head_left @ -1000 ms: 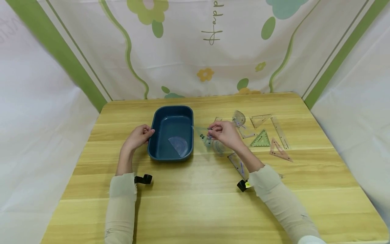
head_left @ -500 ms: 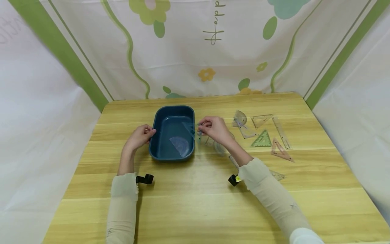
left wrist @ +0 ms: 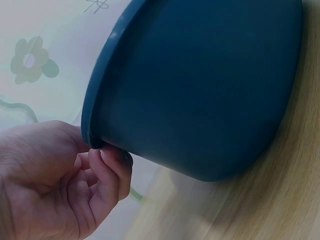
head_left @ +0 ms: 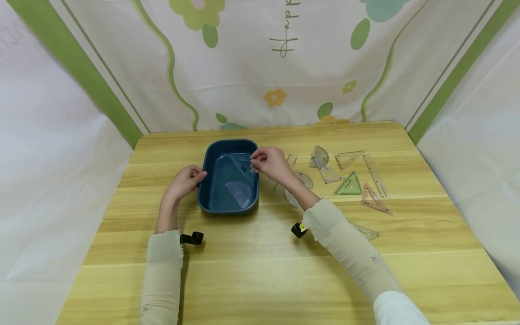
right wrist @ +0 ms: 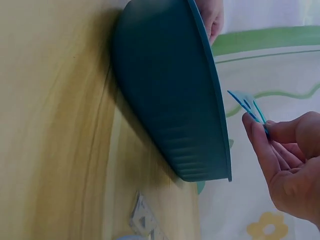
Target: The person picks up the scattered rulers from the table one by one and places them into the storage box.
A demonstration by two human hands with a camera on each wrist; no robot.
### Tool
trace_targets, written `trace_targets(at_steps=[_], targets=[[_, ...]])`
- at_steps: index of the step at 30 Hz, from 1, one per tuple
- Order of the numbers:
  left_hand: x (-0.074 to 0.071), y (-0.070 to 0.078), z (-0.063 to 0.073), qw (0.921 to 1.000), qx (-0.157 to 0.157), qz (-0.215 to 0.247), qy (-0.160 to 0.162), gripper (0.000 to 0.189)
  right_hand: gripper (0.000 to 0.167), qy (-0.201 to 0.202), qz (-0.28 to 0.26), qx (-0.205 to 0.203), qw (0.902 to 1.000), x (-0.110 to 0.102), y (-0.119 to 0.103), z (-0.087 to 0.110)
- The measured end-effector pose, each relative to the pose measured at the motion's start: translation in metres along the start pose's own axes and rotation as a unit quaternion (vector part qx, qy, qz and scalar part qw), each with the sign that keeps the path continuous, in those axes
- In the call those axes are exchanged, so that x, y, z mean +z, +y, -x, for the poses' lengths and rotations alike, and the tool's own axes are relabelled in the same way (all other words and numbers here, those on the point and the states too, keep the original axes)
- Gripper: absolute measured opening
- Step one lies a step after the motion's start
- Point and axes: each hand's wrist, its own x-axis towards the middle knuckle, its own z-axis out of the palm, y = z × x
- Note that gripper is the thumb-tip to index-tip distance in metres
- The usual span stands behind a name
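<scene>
Dark blue plastic forms the deep tub (head_left: 217,174) on the wood-grained counter (head_left: 243,280), its left rim pinched by the left hand (head_left: 184,181), whose fingers curl beneath the lip. The right hand (head_left: 271,162) pinches a clear, blue-tinged set square (head_left: 242,167) between thumb and fingers, holding it over the tub's opening near the right wall; the right wrist view shows it nearly edge-on, just above the rim. Inside the tub, a clear protractor (head_left: 239,193) lies on the bottom, towards the near right corner. To the right of the tub, more drawing pieces lie spread on the counter: a smoky protractor (head_left: 319,156) touching a purple-tinged triangle (head_left: 330,176), a green triangle (head_left: 350,185) beside a pink triangle (head_left: 374,201), a brownish triangle (head_left: 348,159) behind these, and a straight ruler (head_left: 375,176). Another clear protractor (head_left: 302,179) is partly hidden by the right forearm.
</scene>
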Motion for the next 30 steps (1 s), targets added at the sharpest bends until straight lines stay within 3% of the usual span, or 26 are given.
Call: trace_targets(at_steps=[6,14,24,30], targets=[[-0.002,0.000,0.001,1.0000,0.001,-0.002,0.000,0.032,0.016,-0.018,0.071,-0.017,0.9972,0.008,-0.010,-0.012],[-0.002,0.000,0.001,1.0000,-0.001,-0.003,-0.003,0.031,0.016,-0.040,0.166,-0.042,0.9844,0.017,-0.016,-0.027],[-0.001,0.000,0.000,1.0000,0.000,-0.003,-0.001,0.032,0.017,-0.059,0.200,-0.036,0.9774,0.022,-0.014,-0.034],[-0.001,-0.001,0.000,1.0000,0.000,-0.004,-0.003,0.032,0.020,-0.036,0.197,-0.028,0.9794,0.019,-0.007,-0.029]])
